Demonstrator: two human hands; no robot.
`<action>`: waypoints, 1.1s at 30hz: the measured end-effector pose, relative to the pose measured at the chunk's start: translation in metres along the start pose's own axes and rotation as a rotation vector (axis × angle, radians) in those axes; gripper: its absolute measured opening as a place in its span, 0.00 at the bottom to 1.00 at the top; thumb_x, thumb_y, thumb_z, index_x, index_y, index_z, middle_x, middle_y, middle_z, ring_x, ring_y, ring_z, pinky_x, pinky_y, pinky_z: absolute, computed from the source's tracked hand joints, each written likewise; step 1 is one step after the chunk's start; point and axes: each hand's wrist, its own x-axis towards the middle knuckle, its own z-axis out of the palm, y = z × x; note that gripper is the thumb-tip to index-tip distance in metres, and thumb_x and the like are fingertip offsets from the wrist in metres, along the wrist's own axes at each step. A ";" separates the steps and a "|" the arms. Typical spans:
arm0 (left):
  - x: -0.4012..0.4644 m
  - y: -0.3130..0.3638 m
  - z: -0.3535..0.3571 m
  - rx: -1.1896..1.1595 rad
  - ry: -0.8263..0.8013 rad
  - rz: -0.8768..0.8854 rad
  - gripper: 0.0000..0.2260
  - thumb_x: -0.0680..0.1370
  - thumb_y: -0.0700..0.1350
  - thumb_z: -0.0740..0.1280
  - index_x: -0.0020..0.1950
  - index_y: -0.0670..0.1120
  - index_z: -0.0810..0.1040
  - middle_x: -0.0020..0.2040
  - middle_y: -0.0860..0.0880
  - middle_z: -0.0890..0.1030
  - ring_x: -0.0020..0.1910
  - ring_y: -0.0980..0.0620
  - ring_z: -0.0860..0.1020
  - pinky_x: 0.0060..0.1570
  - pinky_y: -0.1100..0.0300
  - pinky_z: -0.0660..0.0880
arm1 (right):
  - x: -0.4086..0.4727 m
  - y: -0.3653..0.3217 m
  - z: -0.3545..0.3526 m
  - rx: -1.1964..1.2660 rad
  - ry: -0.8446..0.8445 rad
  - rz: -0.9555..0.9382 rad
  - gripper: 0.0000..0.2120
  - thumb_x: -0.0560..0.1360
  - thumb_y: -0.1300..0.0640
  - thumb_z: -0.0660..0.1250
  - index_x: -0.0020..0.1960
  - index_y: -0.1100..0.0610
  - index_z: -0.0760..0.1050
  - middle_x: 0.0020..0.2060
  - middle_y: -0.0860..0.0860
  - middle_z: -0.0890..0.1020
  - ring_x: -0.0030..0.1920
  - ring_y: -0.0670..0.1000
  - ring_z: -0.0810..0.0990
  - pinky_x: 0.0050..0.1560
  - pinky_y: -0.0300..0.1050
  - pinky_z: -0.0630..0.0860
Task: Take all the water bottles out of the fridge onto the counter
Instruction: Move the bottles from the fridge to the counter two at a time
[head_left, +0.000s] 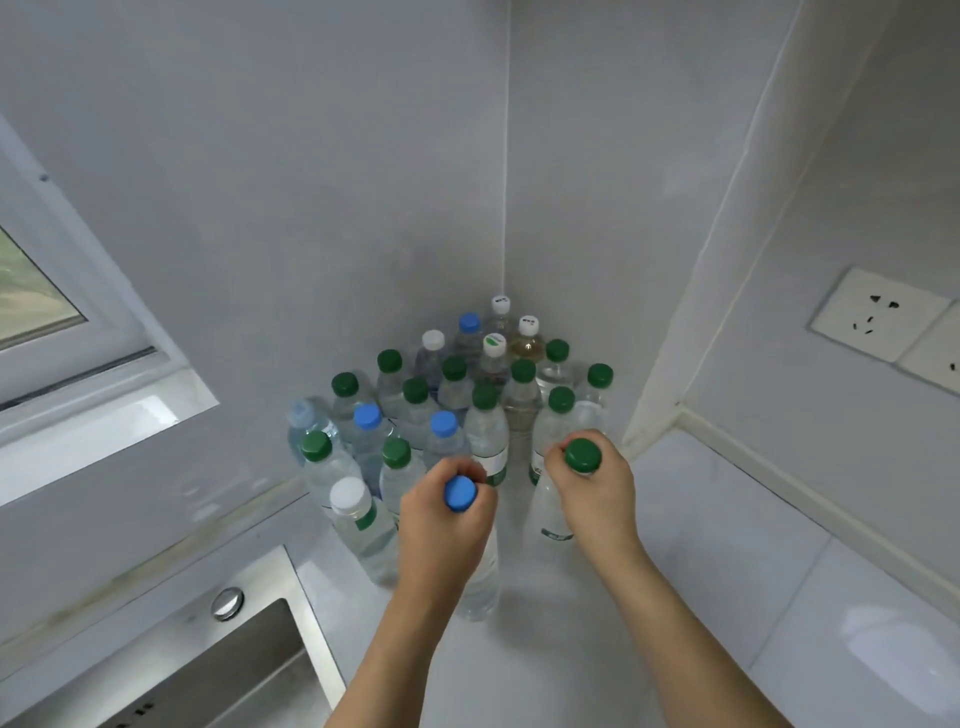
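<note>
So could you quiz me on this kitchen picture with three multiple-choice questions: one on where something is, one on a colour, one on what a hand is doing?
1. Where is the steel sink?
A. Left of the bottles
B. Right of the bottles
C. Behind the bottles

2. What colour is the cap of the bottle in the left hand?
A. Green
B. White
C. Blue

3. What is the right hand doing?
A. Resting flat on the counter
B. Holding a green-capped bottle by its neck
C. Hanging free

Answers:
1. A: the sink sits at lower left, with the bottle cluster in the corner to its right.
2. C: a blue cap shows above the curled fingers.
3. B: the fingers wrap just under the green cap.
</note>
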 end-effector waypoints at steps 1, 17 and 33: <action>0.005 -0.005 0.002 -0.002 -0.002 -0.015 0.07 0.72 0.37 0.71 0.41 0.49 0.80 0.35 0.55 0.80 0.39 0.56 0.78 0.37 0.65 0.76 | 0.004 0.003 0.007 -0.007 -0.002 0.003 0.07 0.73 0.60 0.72 0.39 0.55 0.74 0.32 0.47 0.78 0.34 0.43 0.75 0.38 0.35 0.71; 0.028 -0.070 0.031 0.010 -0.114 0.056 0.15 0.74 0.44 0.74 0.58 0.51 0.74 0.51 0.57 0.79 0.51 0.57 0.78 0.51 0.67 0.73 | 0.031 0.045 0.055 -0.060 -0.087 0.038 0.09 0.72 0.54 0.74 0.43 0.52 0.74 0.36 0.48 0.80 0.36 0.43 0.78 0.38 0.34 0.73; -0.013 -0.113 0.045 0.036 -0.110 -0.355 0.26 0.74 0.44 0.72 0.69 0.55 0.67 0.60 0.58 0.75 0.58 0.56 0.75 0.53 0.61 0.70 | 0.017 0.044 0.033 0.057 -0.138 0.433 0.35 0.65 0.22 0.56 0.53 0.51 0.75 0.52 0.52 0.81 0.54 0.54 0.79 0.60 0.61 0.74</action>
